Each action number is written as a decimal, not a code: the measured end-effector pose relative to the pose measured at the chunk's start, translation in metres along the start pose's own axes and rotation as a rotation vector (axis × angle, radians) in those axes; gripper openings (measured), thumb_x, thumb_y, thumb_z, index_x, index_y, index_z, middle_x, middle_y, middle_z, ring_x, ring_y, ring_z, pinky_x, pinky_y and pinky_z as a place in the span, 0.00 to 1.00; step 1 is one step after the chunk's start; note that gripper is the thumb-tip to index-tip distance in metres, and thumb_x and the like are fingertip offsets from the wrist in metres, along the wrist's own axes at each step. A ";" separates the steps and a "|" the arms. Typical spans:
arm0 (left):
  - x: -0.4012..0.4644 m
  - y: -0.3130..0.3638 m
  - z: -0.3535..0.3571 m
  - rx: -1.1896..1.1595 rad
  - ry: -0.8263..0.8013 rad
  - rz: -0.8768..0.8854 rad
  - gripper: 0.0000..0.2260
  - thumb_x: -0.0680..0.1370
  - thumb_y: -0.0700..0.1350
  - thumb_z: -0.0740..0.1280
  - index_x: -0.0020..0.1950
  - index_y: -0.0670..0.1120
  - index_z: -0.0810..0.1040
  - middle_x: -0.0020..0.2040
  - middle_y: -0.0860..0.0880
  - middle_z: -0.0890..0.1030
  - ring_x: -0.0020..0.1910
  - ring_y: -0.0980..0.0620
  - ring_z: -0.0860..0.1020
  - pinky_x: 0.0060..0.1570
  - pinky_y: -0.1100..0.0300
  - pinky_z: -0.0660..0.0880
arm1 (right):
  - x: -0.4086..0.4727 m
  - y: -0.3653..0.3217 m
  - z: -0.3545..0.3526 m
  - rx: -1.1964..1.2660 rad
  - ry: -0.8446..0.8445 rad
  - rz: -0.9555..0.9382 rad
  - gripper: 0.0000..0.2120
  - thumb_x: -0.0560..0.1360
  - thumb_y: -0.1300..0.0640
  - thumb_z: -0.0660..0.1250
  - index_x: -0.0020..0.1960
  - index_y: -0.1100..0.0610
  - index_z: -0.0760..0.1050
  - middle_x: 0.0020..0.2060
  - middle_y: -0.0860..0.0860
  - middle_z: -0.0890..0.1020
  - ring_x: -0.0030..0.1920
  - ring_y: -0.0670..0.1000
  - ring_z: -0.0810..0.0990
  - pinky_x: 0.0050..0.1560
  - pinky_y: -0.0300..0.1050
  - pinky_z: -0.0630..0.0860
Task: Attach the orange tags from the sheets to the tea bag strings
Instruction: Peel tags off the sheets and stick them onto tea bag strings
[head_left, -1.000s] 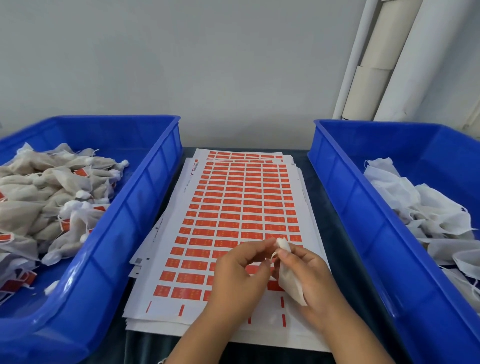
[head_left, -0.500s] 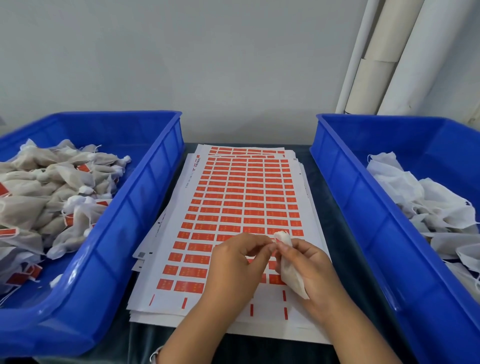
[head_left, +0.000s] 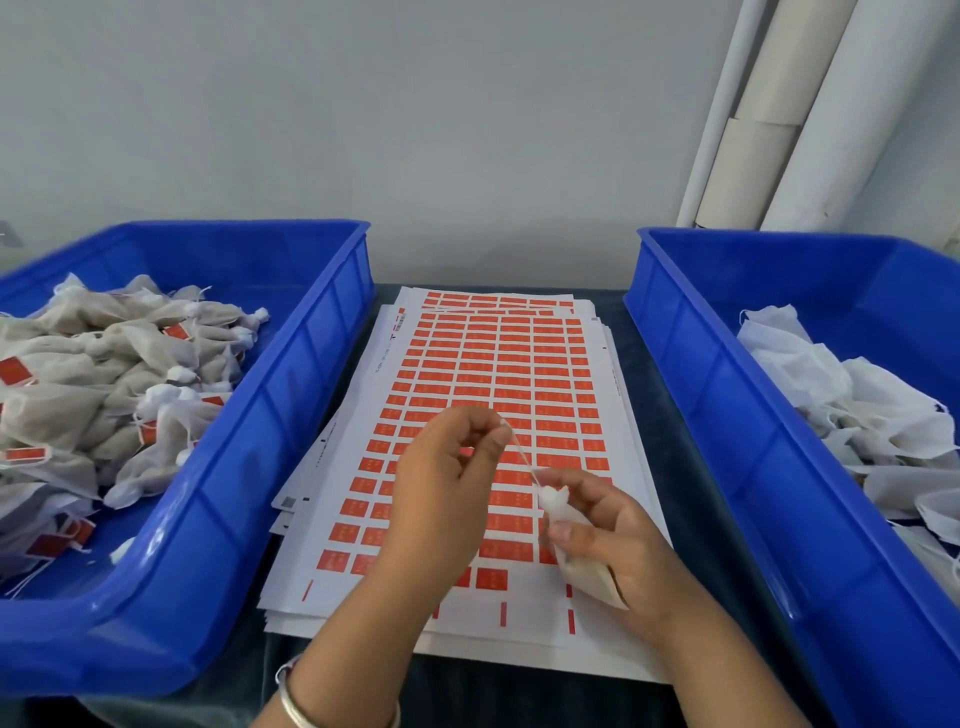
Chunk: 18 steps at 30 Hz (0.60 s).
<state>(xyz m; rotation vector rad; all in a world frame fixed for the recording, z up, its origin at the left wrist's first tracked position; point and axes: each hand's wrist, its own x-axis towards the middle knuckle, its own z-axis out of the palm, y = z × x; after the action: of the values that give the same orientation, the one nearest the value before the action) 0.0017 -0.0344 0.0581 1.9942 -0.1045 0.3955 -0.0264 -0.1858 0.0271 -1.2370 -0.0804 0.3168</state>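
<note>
The left hand pinches the free end of a thin white string between thumb and forefinger, its other fingers curled in toward the palm, and the string runs taut and slanting down to the right to the knotted top of a small white tea bag. The right hand grips that tea bag, thumb across its front and fingers curled behind, with the bag's lower end poking out below the palm. Both hands hover over a stack of white sheets printed with rows of orange tags, lying on a dark tabletop between two bins; the nearest rows of the top sheet show bare gaps. To the left, a blue bin holds a heap of filled tea bags, several with orange tags on their strings. To the right, a second blue bin holds loose white bags with no tags showing. A silver bangle circles the left wrist, and pale rolls lean against the wall behind the right bin
</note>
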 end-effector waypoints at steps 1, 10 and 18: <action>0.000 0.001 -0.001 -0.024 -0.044 0.002 0.07 0.76 0.49 0.66 0.39 0.59 0.73 0.38 0.65 0.77 0.44 0.71 0.73 0.32 0.79 0.69 | -0.001 -0.002 0.000 0.022 -0.038 0.001 0.11 0.69 0.54 0.75 0.51 0.48 0.83 0.49 0.49 0.84 0.52 0.50 0.83 0.47 0.41 0.79; -0.009 0.005 -0.007 -0.146 -0.198 -0.036 0.08 0.76 0.47 0.65 0.40 0.59 0.76 0.38 0.64 0.80 0.42 0.69 0.76 0.35 0.79 0.70 | -0.001 -0.006 0.006 0.013 -0.031 -0.083 0.09 0.74 0.58 0.67 0.37 0.54 0.83 0.35 0.54 0.83 0.43 0.53 0.83 0.48 0.42 0.78; -0.053 -0.046 -0.022 0.471 -0.437 -0.038 0.30 0.71 0.65 0.65 0.71 0.59 0.65 0.70 0.65 0.64 0.68 0.65 0.63 0.68 0.62 0.55 | -0.021 0.000 -0.002 0.053 0.089 -0.034 0.05 0.67 0.57 0.69 0.34 0.57 0.79 0.24 0.55 0.74 0.27 0.50 0.74 0.43 0.46 0.78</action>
<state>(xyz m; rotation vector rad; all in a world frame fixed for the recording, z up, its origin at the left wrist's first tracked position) -0.0419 0.0006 0.0104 2.5196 -0.2673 -0.0581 -0.0457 -0.1930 0.0289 -1.1941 -0.0163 0.2329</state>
